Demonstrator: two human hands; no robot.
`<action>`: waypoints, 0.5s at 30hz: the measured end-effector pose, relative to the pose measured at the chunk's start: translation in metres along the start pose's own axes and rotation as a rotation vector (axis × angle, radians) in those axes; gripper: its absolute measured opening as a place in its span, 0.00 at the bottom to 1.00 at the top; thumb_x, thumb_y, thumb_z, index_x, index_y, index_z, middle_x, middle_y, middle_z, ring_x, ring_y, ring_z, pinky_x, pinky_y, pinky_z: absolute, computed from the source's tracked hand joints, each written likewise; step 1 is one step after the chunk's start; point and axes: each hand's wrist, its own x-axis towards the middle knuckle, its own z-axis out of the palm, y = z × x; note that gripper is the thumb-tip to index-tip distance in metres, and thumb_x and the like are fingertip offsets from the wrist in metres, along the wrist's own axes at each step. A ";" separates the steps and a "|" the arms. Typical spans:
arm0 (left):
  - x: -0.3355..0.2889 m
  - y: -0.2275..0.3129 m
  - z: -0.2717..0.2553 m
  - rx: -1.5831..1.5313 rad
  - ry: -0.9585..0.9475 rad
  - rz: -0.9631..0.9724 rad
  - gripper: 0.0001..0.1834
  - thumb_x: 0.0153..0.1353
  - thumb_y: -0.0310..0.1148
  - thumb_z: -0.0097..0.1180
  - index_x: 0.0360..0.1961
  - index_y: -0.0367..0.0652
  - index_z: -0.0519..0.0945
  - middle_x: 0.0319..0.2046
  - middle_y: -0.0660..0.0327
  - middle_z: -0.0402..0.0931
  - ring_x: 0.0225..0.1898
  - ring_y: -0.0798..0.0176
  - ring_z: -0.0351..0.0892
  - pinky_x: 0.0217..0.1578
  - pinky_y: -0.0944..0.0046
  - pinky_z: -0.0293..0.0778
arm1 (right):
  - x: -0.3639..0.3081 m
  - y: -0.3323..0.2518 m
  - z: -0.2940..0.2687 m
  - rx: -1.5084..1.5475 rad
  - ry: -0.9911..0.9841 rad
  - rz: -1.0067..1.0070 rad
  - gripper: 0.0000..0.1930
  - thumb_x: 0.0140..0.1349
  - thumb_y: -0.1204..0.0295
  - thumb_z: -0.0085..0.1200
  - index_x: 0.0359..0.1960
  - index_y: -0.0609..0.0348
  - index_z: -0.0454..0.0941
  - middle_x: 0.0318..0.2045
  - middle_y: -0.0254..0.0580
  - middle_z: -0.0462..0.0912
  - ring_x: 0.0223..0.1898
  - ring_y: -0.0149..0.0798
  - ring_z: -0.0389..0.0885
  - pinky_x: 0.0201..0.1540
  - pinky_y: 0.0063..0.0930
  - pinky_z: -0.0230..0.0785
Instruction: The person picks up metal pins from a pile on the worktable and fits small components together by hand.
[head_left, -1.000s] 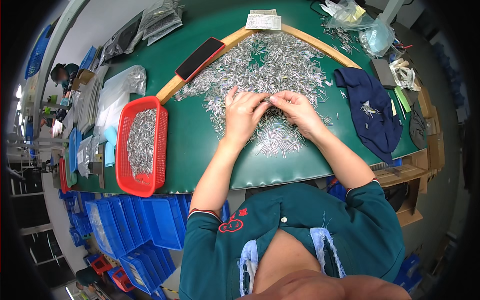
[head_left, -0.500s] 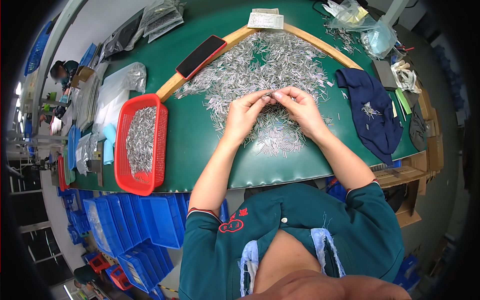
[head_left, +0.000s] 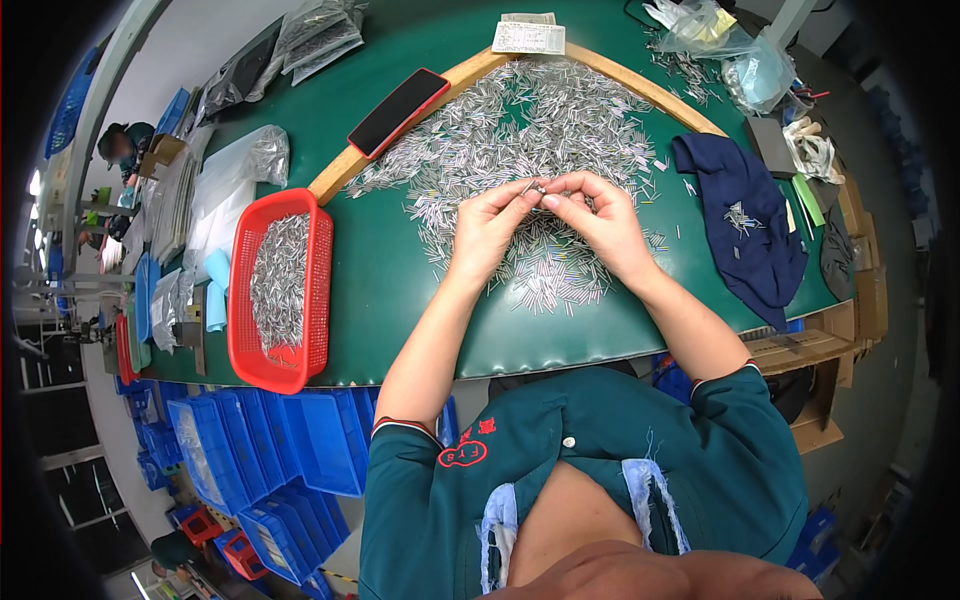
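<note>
Over a wide heap of small silvery metal pins (head_left: 560,110), my two hands meet at the fingertips. My left hand (head_left: 488,230) pinches a few of the thin pins between thumb and forefinger. From the other side my right hand (head_left: 607,225) pinches at the same small pieces, its thumb and forefinger closed. The fingers hide how many pins are held. More pins fill a red plastic basket (head_left: 318,290) to the left of my left arm.
Wooden strips (head_left: 640,88) edge the heap on the green table (head_left: 430,345). A phone (head_left: 398,112) rests on the left strip, paper slips (head_left: 528,38) at the corner. A navy cloth (head_left: 745,240) bearing some pins lies right; plastic bags (head_left: 757,78) sit far right. Blue bins (head_left: 325,440) stand below left.
My fingers have shifted slightly around the pins, and the pieces between them show a little more. My arms stay nearly where they were.
</note>
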 end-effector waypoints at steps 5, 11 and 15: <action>0.000 0.000 0.001 0.101 0.005 0.084 0.10 0.54 0.27 0.53 0.39 0.38 0.78 0.34 0.59 0.77 0.37 0.69 0.74 0.40 0.72 0.69 | -0.003 -0.002 0.000 -0.092 0.002 -0.005 0.07 0.53 0.73 0.55 0.33 0.60 0.76 0.15 0.18 0.61 0.18 0.14 0.53 0.19 0.11 0.46; -0.001 0.001 0.002 0.124 0.012 0.153 0.10 0.53 0.26 0.54 0.38 0.39 0.79 0.34 0.59 0.77 0.36 0.70 0.74 0.39 0.72 0.69 | -0.007 -0.008 0.003 -0.107 0.017 -0.012 0.06 0.53 0.75 0.55 0.33 0.61 0.75 0.16 0.17 0.60 0.20 0.14 0.54 0.22 0.10 0.46; -0.002 -0.003 0.002 0.098 0.022 0.167 0.10 0.53 0.25 0.54 0.38 0.39 0.79 0.34 0.59 0.77 0.36 0.70 0.73 0.39 0.73 0.68 | -0.007 -0.008 0.003 -0.124 0.046 -0.046 0.06 0.53 0.75 0.56 0.32 0.61 0.76 0.18 0.20 0.64 0.20 0.15 0.55 0.21 0.10 0.49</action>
